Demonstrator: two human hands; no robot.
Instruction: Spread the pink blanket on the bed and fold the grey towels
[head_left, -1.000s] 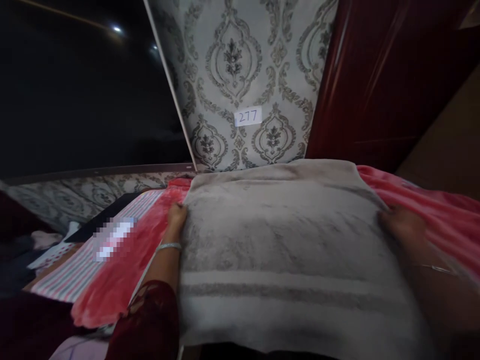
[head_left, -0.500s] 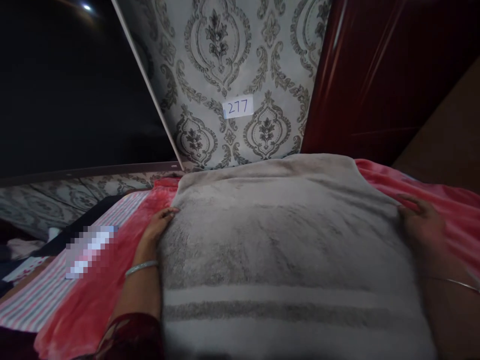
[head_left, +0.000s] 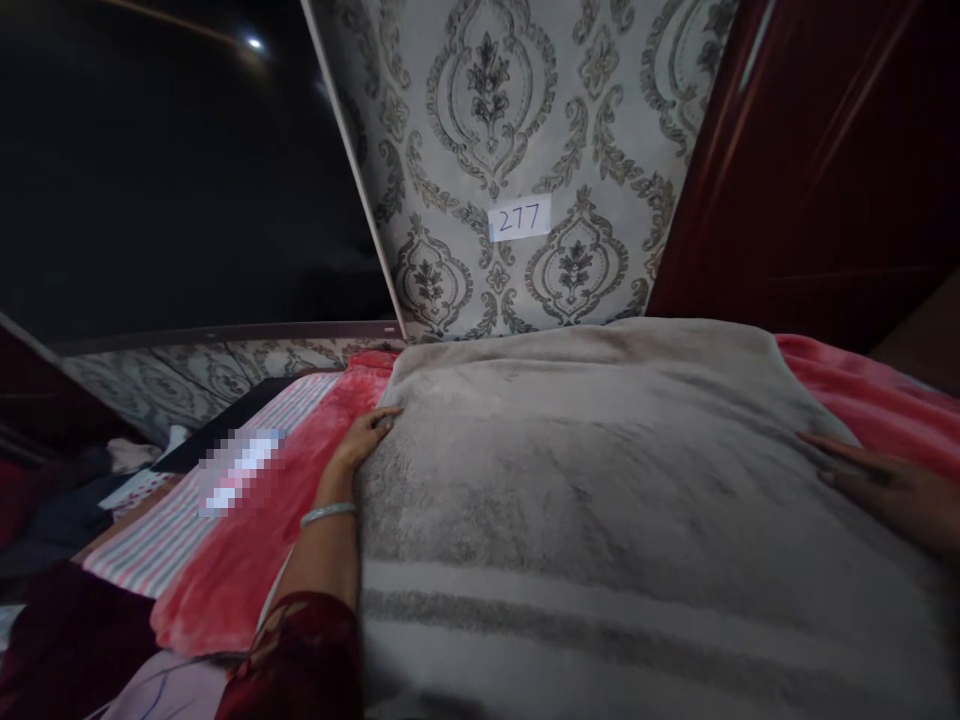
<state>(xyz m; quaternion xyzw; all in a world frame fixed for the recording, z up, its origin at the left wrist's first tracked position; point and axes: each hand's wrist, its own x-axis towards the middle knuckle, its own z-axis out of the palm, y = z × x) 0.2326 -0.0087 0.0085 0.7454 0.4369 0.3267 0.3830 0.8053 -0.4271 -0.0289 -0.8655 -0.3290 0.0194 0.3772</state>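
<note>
A grey towel (head_left: pixel 585 480) with paler bands lies spread over a red plush cloth, with its upper edge near the wall. At the towel's left edge rests my left hand (head_left: pixel 365 440), its fingers reaching over the border and apart; it wears a bangle. My right hand (head_left: pixel 885 485) lies on the towel's right side, fingers stretched out and partly in shadow. Neither hand lifts the fabric.
The red plush cloth (head_left: pixel 247 560) shows on both sides of the towel. A striped cloth (head_left: pixel 150 545) with a blurred-out patch is at left. Behind stand a black screen (head_left: pixel 187 180), patterned wall (head_left: pixel 487 130) with a "277" label (head_left: pixel 520 217), and a dark red panel (head_left: pixel 810 170).
The view has swung left, so everything sits further right. My right hand has turned and flattened, its fingers now straighter on the towel. My left hand stays at the left edge.
</note>
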